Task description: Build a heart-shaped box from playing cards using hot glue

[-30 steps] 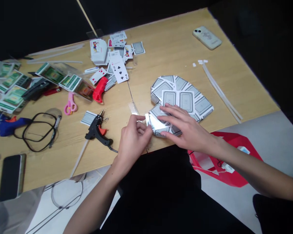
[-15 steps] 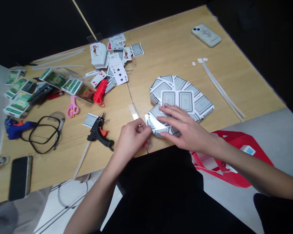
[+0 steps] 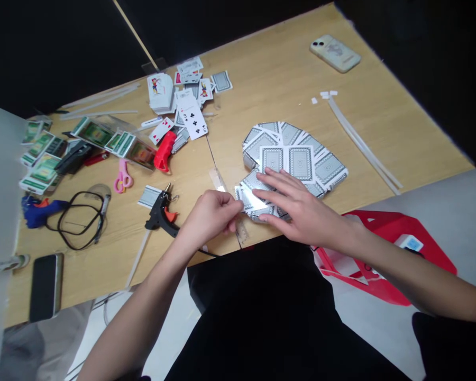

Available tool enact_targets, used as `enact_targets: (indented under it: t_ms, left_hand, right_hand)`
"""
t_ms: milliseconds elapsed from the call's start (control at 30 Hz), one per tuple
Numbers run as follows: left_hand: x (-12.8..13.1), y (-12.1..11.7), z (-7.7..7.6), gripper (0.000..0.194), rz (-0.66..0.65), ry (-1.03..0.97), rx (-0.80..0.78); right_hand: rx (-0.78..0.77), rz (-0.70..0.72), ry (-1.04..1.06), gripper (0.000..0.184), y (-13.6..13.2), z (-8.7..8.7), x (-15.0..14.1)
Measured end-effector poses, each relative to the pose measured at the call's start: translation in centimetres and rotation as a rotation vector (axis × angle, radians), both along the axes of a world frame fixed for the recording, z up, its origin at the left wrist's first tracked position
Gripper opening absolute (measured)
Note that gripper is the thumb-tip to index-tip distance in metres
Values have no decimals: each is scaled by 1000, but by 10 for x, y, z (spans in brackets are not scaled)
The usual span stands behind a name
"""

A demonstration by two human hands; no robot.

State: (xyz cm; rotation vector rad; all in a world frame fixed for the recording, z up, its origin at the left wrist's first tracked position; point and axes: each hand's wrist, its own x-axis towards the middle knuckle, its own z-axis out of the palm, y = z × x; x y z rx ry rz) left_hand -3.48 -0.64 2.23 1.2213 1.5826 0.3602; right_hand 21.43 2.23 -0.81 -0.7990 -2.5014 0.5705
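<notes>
A rounded structure covered in grey-backed playing cards (image 3: pixel 301 164) lies near the table's front edge. My right hand (image 3: pixel 297 206) rests on its near left part, fingers spread and palm down. At its left end, a glossy playing card (image 3: pixel 254 200) catches the light. My left hand (image 3: pixel 218 211) is closed, with thumb and fingertips pinched at that card's left edge. The fingertips partly hide the grip. To the left of my left hand lies a black glue gun (image 3: pixel 162 214), next to a single face-down card (image 3: pixel 148 196).
Loose playing cards (image 3: pixel 192 114) are heaped at the back, near a red glue-gun-like tool (image 3: pixel 165 152), pink scissors (image 3: pixel 122 176) and green card boxes (image 3: pixel 43 172). A blue glue gun (image 3: pixel 43 210) and phone (image 3: pixel 46 287) lie left. White strips (image 3: pixel 363 143) and another phone (image 3: pixel 335 53) lie right.
The view has shifted slightly, so the things at the left appear further right. My left hand has moved slightly; my right hand stays flat on the card structure.
</notes>
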Motion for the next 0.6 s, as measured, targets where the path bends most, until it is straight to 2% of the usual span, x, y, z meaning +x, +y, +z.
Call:
enact_targets:
  t_ms: [200,400,500,600]
  left_hand:
    - [-2,7,-2,37,-53,-13,-13]
    - [-3,6,6,37,-155,88,1]
    - [-3,6,11,30,-163,21,-45]
    - [-3,7,12,27,-117,-70,-120]
  right_hand:
    - [-2,9,-10,49,0,-2,0]
    - [-50,-10,15,48,0,-2,-1]
    - [-53,-17,8,48,0,-1,-2]
    - [-54,-20,2,48,0,-2,-2]
